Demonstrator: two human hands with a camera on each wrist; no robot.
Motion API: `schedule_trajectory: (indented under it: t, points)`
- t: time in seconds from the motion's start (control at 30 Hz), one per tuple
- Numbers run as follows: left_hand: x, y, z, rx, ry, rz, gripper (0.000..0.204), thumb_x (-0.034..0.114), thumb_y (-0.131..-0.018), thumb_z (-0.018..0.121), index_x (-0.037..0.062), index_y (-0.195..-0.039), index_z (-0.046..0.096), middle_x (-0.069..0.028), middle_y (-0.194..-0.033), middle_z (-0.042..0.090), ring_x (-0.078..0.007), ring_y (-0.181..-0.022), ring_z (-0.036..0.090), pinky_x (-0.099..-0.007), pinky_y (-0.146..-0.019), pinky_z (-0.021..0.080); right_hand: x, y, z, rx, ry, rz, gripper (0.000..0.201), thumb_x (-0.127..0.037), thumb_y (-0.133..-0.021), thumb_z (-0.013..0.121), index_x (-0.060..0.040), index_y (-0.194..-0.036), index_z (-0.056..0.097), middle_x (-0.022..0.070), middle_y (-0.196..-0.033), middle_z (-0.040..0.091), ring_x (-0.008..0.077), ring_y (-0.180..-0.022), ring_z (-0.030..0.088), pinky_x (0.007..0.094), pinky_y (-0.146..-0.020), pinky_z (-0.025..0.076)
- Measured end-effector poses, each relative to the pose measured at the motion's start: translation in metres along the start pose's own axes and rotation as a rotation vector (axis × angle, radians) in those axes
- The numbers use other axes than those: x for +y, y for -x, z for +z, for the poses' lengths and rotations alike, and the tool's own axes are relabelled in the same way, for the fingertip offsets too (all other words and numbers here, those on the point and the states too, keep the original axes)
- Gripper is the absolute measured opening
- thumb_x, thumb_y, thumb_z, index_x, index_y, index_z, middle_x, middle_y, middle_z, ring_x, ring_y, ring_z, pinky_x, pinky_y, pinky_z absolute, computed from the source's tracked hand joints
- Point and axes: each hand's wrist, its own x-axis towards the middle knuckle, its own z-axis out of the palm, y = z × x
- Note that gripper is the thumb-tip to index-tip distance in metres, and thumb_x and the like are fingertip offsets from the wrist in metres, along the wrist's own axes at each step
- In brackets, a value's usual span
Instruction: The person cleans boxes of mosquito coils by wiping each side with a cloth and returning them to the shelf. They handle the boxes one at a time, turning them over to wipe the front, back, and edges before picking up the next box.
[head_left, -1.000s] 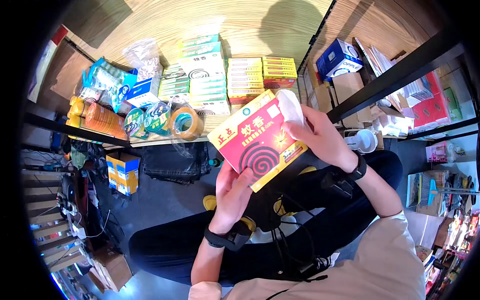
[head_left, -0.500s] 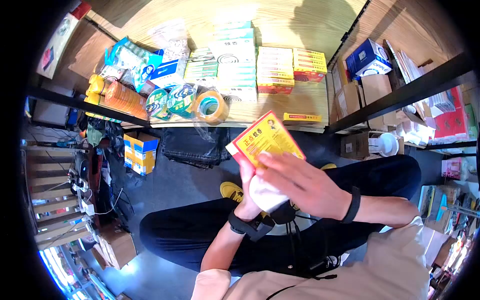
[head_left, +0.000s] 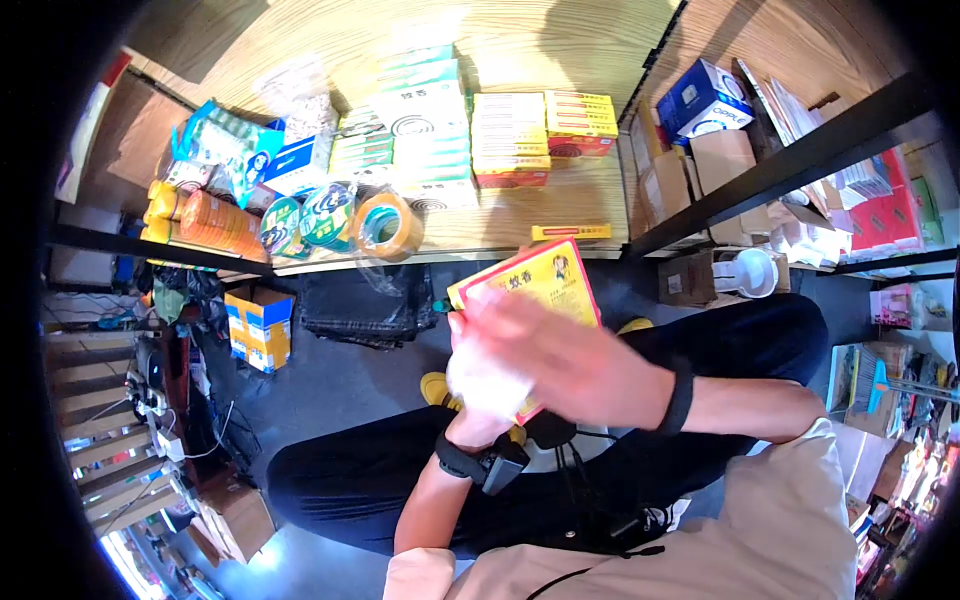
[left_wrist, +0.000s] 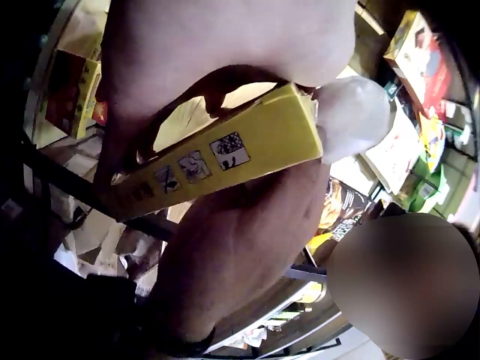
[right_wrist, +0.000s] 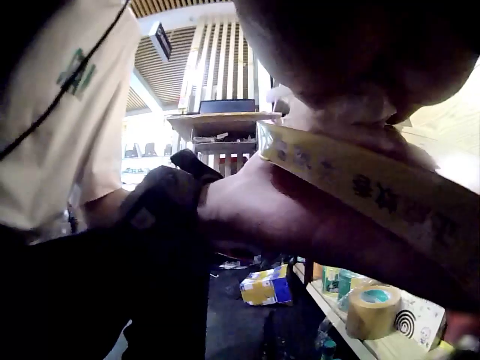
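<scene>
A yellow box with red edges [head_left: 560,285] is tilted above the person's lap. The left hand [head_left: 480,415] grips its near left side, largely covered by the other hand; it looms close at the top of the left wrist view. Across the box's face lies the right hand [head_left: 590,370], motion-blurred, with a white cloth [head_left: 480,375] at its fingers. In the left wrist view the cloth [left_wrist: 352,116] bulges past one end of the box's narrow yellow side [left_wrist: 247,146]. The right wrist view shows the left hand [right_wrist: 277,210] under the box [right_wrist: 360,180].
On the shelf [head_left: 460,245] stand stacked green-white boxes [head_left: 430,160] and yellow-red boxes [head_left: 510,140]. Tape rolls [head_left: 387,228] and orange bottles [head_left: 222,225] are to the left. A flat yellow box [head_left: 570,232] lies at the front edge, near a black post [head_left: 760,160].
The box was turned from its red coil-printed face to a yellow face. The right hand moved with the cloth from the box's right edge across to its near left part.
</scene>
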Motion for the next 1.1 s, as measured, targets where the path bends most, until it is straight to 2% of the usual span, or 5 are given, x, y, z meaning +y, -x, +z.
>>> schedule_trajectory:
  t: [0.13,0.73,0.87,0.93,1.1]
  points:
    - [-0.007,-0.004,0.037,0.549,-0.549,0.001,0.091,0.079,-0.099,0.022,0.0143,-0.163,0.025,-0.0111,-0.162,0.038,-0.0304,-0.148,0.04,-0.0484,-0.122,0.033,0.016,0.0,-0.009,0.0,0.163,-0.008,0.064,-0.003,-0.085,0.064,-0.0027,-0.148,0.051,0.0162,-0.154,0.048,0.0322,-0.146,0.044,0.0439,-0.121,0.039]
    - [-0.013,-0.023,0.053,0.164,0.407,-0.185,0.109,0.084,-0.087,0.043,0.0085,-0.163,0.023,-0.0225,-0.162,0.035,-0.0383,-0.148,0.037,-0.0479,-0.122,0.033,0.003,0.015,-0.004,0.002,0.477,-0.469,0.056,-0.017,-0.09,0.058,0.0018,-0.143,0.057,0.0088,-0.152,0.054,0.0227,-0.14,0.052,0.0366,-0.121,0.037]
    - [0.006,-0.018,0.088,0.077,-1.309,-0.065,0.092,0.072,-0.099,0.038,0.0075,-0.163,0.023,-0.0232,-0.16,0.038,-0.0376,-0.148,0.037,-0.0495,-0.123,0.031,0.02,0.009,-0.025,-0.008,0.347,-0.438,0.047,-0.017,-0.095,0.058,-0.0006,-0.14,0.061,0.0127,-0.148,0.057,0.0253,-0.141,0.051,0.0387,-0.12,0.039]
    - [0.025,-0.022,0.09,0.289,0.072,-0.054,0.107,0.084,-0.089,0.041,0.0081,-0.162,0.024,-0.0244,-0.158,0.039,-0.0412,-0.144,0.042,-0.0553,-0.122,0.031,0.026,0.006,-0.036,0.031,0.369,-0.381,0.044,-0.017,-0.095,0.061,-0.0026,-0.137,0.063,0.0145,-0.146,0.058,0.0261,-0.135,0.057,0.0387,-0.114,0.045]
    - [0.032,-0.026,0.111,0.383,-0.455,0.177,0.1,0.084,-0.09,0.037,0.0138,-0.162,0.03,-0.0168,-0.161,0.04,-0.0437,-0.145,0.04,-0.0645,-0.12,0.026,0.054,0.0,-0.061,0.249,0.158,0.07,0.038,-0.002,-0.089,0.061,0.0005,-0.126,0.065,0.015,-0.12,0.067,0.0277,-0.105,0.068,0.0371,-0.092,0.055]
